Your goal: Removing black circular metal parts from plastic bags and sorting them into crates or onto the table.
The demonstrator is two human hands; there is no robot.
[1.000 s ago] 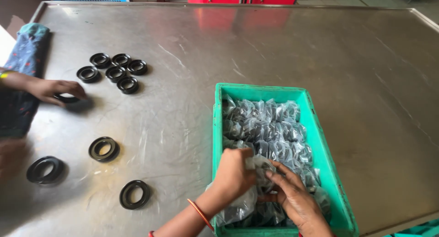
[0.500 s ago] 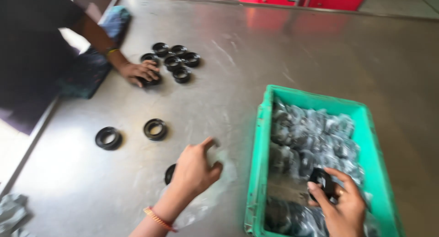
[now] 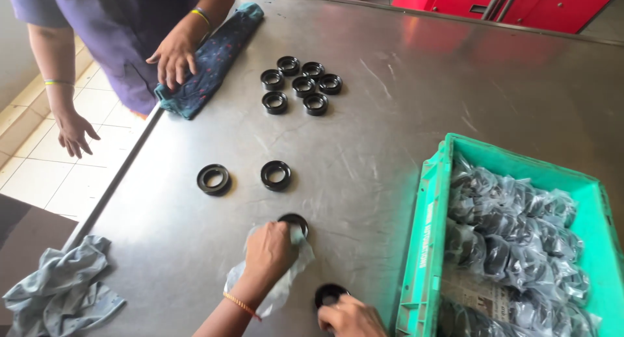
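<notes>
The left hand (image 3: 270, 249) grasps a clear plastic bag (image 3: 276, 291) beside one black ring (image 3: 294, 221); the right hand (image 3: 351, 316), nearer the green crate (image 3: 416, 259), grips another ring (image 3: 330, 294).

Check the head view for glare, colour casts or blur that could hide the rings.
Head view: sharp overall; red cabinet reflects on the steel table, the green crate tints the metal beside it; black rings read clearly; both hands are cropped at the bottom edge.
</notes>
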